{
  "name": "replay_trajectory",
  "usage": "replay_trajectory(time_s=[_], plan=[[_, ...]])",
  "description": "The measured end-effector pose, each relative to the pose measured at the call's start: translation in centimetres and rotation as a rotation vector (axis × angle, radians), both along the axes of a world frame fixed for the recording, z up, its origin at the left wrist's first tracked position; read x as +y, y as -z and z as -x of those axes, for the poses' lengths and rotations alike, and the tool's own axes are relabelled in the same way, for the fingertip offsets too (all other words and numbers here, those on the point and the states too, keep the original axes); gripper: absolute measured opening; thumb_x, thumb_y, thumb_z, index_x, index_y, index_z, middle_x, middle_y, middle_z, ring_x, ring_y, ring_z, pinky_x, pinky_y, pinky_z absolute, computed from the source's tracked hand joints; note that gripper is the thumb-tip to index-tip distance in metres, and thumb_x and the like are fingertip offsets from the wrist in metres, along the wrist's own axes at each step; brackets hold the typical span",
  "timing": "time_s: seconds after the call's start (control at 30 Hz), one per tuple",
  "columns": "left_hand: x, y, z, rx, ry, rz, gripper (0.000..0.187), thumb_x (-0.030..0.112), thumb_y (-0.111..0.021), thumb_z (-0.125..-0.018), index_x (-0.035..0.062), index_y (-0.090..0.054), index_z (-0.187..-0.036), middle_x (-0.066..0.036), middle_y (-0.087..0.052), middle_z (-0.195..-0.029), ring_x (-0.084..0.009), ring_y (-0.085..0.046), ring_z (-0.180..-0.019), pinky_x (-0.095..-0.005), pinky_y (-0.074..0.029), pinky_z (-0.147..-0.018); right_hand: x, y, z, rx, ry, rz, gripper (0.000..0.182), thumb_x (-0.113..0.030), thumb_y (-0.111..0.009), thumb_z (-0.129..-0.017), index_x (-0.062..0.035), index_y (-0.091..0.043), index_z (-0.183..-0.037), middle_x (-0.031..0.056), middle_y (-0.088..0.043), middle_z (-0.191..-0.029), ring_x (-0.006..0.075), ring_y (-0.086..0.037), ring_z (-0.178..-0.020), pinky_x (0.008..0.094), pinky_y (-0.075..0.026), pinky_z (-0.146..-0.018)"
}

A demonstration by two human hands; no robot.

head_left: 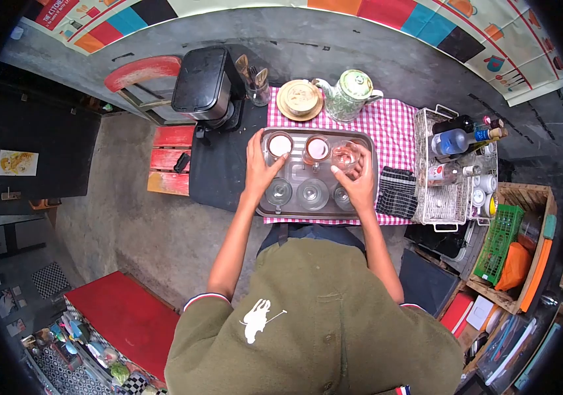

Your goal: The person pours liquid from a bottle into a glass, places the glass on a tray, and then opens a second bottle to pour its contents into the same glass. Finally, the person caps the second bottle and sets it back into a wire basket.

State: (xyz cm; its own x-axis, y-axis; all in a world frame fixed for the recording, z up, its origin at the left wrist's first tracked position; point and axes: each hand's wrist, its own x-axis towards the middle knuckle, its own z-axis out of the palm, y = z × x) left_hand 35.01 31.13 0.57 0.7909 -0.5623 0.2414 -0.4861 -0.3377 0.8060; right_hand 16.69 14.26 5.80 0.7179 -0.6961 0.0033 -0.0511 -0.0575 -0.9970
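Note:
A dark tray [301,172] lies on the checkered cloth with glass cups in two rows. My left hand [261,164] is at the tray's left side, its fingers curved around the upper left cup [280,145]. My right hand [358,179] holds the upper right glass cup [344,155], thumb in front and fingers on its right side. Between them stands a cup with reddish-brown liquid [317,149]. Nearer me are a left clear cup [278,191], a middle clear cup [312,194] and a right one [342,197], partly behind my right hand.
Behind the tray are a lidded cup on a saucer [300,97] and a floral teapot [354,95]. A black coffee machine [202,82] and a utensil jar [258,92] stand at the left. A white basket of bottles [439,197] and a dark folded cloth [397,191] are right.

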Motion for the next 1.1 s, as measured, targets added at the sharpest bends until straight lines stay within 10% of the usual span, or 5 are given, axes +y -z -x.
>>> replay_trajectory(time_s=[0.2, 0.37, 0.6, 1.1], plan=[[-3.0, -3.6, 4.7, 0.000, 0.050, 0.147, 0.058, 0.012, -0.077, -0.078, -0.0027, -0.049, -0.127, -0.020, -0.055, -0.121, -0.0362, -0.054, -0.116, -0.0427, -0.043, -0.100, -1.1, -0.4, 0.4, 0.019, -0.006, 0.029, 0.070, -0.006, -0.079, -0.077, -0.0026, -0.039, -0.135, 0.0138, -0.055, -0.126, 0.0212, -0.057, -0.118, 0.0336, -0.049, -0.098], [-6.6, -0.2, 6.5, 0.092, 0.148, 0.001, 0.100, 0.012, -0.084, -0.067, -0.0028, -0.025, -0.147, -0.027, -0.033, -0.145, -0.0433, -0.033, -0.137, -0.0466, -0.029, -0.114, -2.7, -0.3, 0.7, 0.036, -0.039, 0.049, 0.069, -0.006, -0.080, -0.076, -0.0024, -0.041, -0.133, 0.0135, -0.055, -0.126, 0.0220, -0.057, -0.118, 0.0344, -0.048, -0.099], [-8.8, 3.3, 7.2, 0.150, 0.052, -0.117, 0.105, 0.007, -0.086, -0.063, -0.0045, -0.023, -0.147, -0.028, -0.031, -0.147, -0.0443, -0.032, -0.137, -0.0464, -0.029, -0.115, -5.4, 0.0, 1.6, 0.083, -0.129, 0.269, 0.068, -0.012, -0.083, -0.071, -0.0035, -0.046, -0.128, 0.0158, -0.062, -0.117, 0.0252, -0.065, -0.108, 0.0374, -0.053, -0.091], [-10.2, 5.0, 7.7, 0.153, -0.103, 0.103, 0.082, 0.004, -0.082, -0.066, -0.0010, -0.037, -0.135, -0.023, -0.060, -0.120, -0.0377, -0.059, -0.113, -0.0426, -0.047, -0.097, -6.7, 0.1, 3.6, 0.089, -0.242, 0.350, 0.069, -0.015, -0.084, -0.071, -0.0024, -0.046, -0.126, 0.0156, -0.062, -0.114, 0.0249, -0.064, -0.107, 0.0372, -0.051, -0.094]])
